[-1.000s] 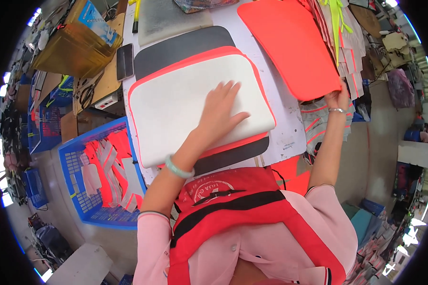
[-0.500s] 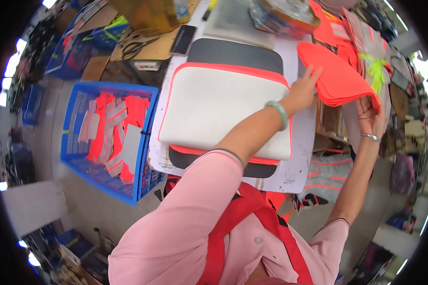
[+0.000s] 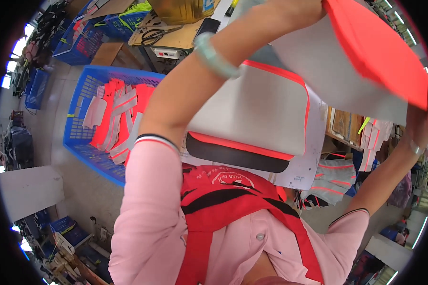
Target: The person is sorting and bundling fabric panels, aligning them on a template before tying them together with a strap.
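Observation:
Both my hands hold up a bright coral fabric sheet [image 3: 378, 47] with a pale grey underside, over the far right of the table. My left hand [image 3: 302, 14] grips its left edge, fingers mostly hidden. At the lower right corner my right hand [image 3: 421, 116] grips the sheet, blurred and close to the picture's rim. Whether it is one sheet or several I cannot tell. Below lies a pale grey panel [image 3: 266, 104] with a coral border, atop a dark grey panel [image 3: 238, 154] that sticks out at the near side.
Left of the white table [image 3: 314, 147] stands a blue plastic basket [image 3: 88, 76] of coral and grey strips. Scissors [image 3: 159, 34] and a black phone [image 3: 209, 26] lie on a wooden surface beyond it. Grey and coral pieces [image 3: 333, 178] hang at the right.
Both hands have risen from the right side of the table. The coral sheet has come up with them, showing its grey underside. My left forearm now crosses in front of the basket and phone.

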